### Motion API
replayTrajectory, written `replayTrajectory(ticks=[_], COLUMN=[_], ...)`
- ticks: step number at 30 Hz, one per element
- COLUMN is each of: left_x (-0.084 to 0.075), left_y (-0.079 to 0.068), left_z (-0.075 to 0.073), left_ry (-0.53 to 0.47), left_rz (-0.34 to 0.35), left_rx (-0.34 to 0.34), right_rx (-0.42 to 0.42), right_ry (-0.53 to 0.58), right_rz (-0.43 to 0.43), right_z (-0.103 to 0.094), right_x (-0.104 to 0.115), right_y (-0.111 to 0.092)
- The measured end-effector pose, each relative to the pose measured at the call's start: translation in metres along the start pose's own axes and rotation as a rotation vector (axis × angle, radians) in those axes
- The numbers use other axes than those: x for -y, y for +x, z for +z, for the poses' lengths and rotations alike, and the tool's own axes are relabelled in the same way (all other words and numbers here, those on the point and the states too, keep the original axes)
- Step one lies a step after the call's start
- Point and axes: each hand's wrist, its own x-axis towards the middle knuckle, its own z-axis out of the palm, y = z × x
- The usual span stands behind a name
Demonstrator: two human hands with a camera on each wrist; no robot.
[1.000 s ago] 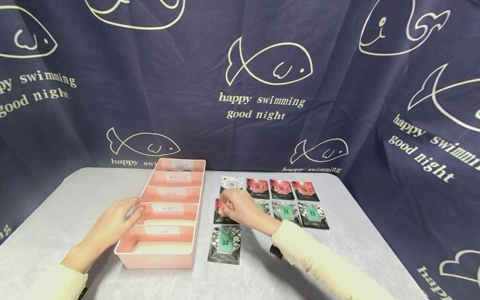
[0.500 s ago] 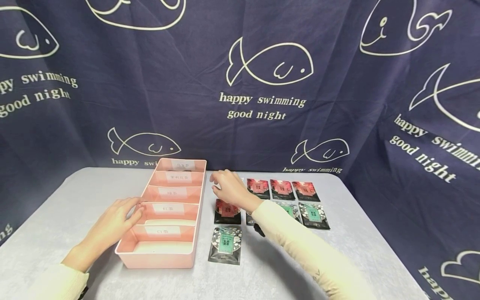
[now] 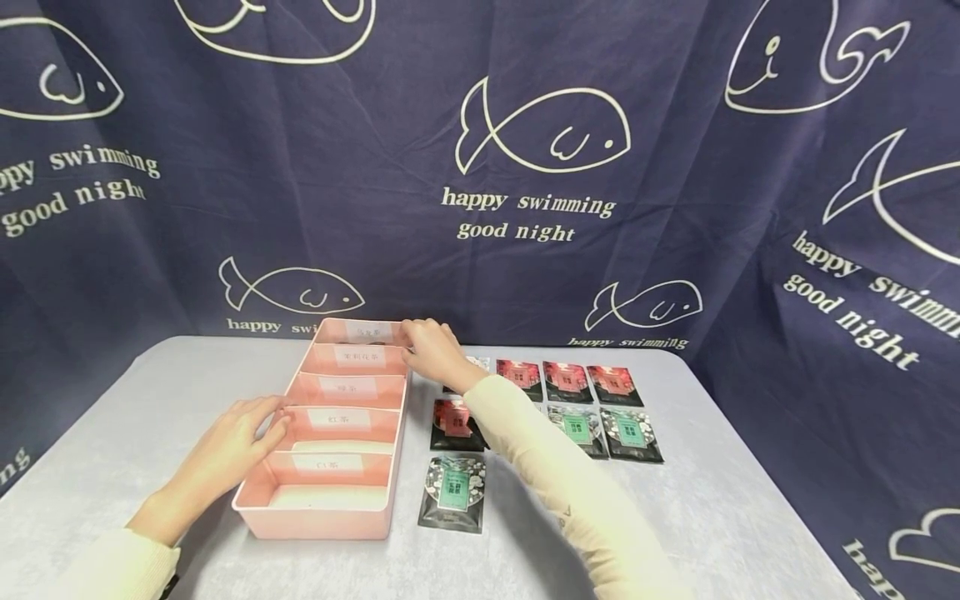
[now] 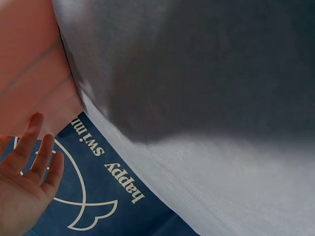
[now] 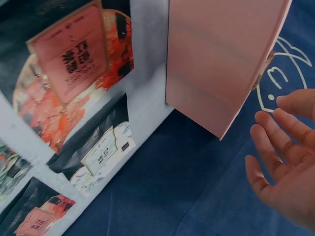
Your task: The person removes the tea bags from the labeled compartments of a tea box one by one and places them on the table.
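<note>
A long pink box (image 3: 315, 525) with labelled compartments stands on the table. My left hand (image 3: 228, 442) lies at its left wall, fingertips right at the rim; in the left wrist view the fingers of that left hand (image 4: 29, 179) are extended beside the pink wall. At the box's far right corner is my right hand (image 3: 437, 354), fingertips at the rim. In the right wrist view the right hand (image 5: 288, 160) has loosely bent fingers with nothing seen between them. Closest to it lies a white-and-black tea sachet (image 3: 478, 363), partly hidden by hand and sleeve.
Right of the box lie a red-and-black tea sachet (image 3: 453, 423) and a green-labelled sachet (image 3: 452, 492). Several more red sachets (image 3: 567, 382) and green sachets (image 3: 632, 433) form rows farther right, one mostly behind the sleeve. A dark blue fish-print curtain (image 3: 405, 250) hangs behind the table.
My right hand has moved away from over the red sachet, back and left past the white sachet, to the box's far right rim. The left hand stays at the left wall.
</note>
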Motion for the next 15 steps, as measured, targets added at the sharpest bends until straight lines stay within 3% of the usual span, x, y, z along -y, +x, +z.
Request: replayTrajectory(ticks=[7, 15], left_x=[0.000, 0.000], left_y=[0.000, 0.000], left_z=[0.000, 0.000], left_ry=[0.001, -0.001], left_rz=[-0.003, -0.001], left_rx=[-0.002, -0.001], right_rx=[-0.016, -0.010], right_ry=[-0.071, -0.062], right_rz=[-0.001, 0.007], right_z=[0.014, 0.027], right_x=[0.002, 0.005], right_y=[0.018, 0.028])
